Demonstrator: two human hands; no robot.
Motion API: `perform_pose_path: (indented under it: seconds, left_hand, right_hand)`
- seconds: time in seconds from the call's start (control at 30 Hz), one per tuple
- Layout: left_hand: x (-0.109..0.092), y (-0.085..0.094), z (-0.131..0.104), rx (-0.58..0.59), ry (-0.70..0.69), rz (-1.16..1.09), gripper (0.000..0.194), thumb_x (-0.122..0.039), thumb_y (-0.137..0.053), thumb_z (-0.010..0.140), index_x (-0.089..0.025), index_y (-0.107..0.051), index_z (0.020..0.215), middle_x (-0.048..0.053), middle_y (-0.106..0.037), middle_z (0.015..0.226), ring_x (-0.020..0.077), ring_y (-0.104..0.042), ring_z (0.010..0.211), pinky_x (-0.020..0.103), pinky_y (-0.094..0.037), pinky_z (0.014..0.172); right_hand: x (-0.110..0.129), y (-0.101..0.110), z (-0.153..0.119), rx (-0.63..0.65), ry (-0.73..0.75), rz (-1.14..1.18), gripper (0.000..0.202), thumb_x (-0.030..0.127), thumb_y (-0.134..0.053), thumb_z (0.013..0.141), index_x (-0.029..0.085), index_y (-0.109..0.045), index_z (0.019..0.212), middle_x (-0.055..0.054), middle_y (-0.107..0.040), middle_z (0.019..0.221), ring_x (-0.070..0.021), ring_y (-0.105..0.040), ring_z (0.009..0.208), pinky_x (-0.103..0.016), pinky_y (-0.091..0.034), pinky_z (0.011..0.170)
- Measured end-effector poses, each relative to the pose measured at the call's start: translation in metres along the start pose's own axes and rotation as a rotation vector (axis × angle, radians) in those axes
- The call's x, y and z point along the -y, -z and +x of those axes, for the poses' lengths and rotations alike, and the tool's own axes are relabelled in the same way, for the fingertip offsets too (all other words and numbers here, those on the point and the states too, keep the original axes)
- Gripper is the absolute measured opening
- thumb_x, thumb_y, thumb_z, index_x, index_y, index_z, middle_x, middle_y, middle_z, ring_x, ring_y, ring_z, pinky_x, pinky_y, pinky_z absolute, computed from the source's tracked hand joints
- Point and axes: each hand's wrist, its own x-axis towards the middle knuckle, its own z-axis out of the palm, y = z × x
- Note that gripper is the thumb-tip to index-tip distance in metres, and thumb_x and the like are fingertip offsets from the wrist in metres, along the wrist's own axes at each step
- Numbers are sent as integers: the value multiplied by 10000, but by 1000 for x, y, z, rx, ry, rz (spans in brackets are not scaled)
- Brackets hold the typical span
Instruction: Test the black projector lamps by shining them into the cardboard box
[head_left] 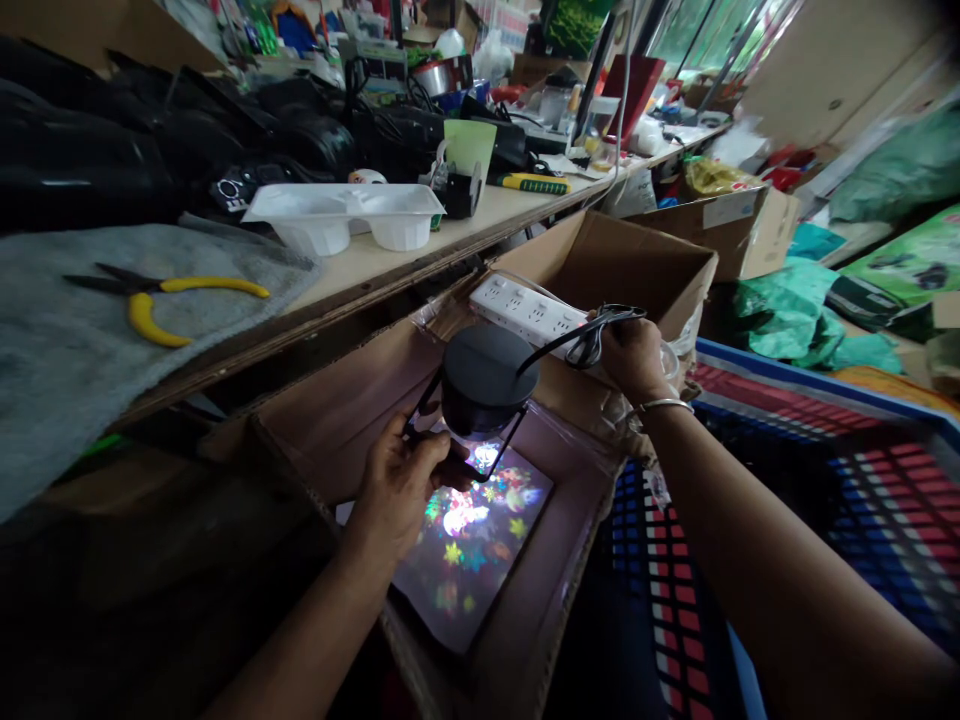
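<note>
My left hand (409, 475) grips the bracket of a black round projector light (487, 375), holding it over an open cardboard box (330, 430). The lamp faces down and throws coloured snowflake-like patterns on a pale sheet (480, 560) inside the box. My right hand (634, 355) is closed around the light's bundled black cord (592, 340), beside a white power strip (525, 310). The cord runs from the lamp's back to that hand. Whether its plug sits in the strip is hidden by my fingers.
On the bench at left are yellow-handled pliers (150, 308) on grey cloth, a white plastic tray (345, 205), a yellow-green knife (534, 183) and several black lamps (82, 150). A second cardboard box (637, 260) stands behind. A blue and red plastic basket (675, 590) is at right.
</note>
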Motion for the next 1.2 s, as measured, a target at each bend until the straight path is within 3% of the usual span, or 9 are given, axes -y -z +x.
perform_pose_path:
  seconds: [0.77,1.2]
  left_hand:
    - [3,1,-1,69,-7,-17,370,-229,-616,701,-181,-474,1039,-16,-635,652,150,-605,527,224,-488,433]
    - [2,2,-2,72,-13,-38,384,-227,-629,683,-178,-475,1032,-15,-630,627,150,-591,531,234,-492,436]
  right_hand:
    - [1,-1,-1,-5,-12,70,208,255,-512,761,158,-607,604,-93,-666,645,-201,-609,641,-282,-429,599]
    - [-3,-3,0,-35,29,59,231,312,-503,756,167,-622,623,-107,-684,670,-222,-620,639,-297,-422,571]
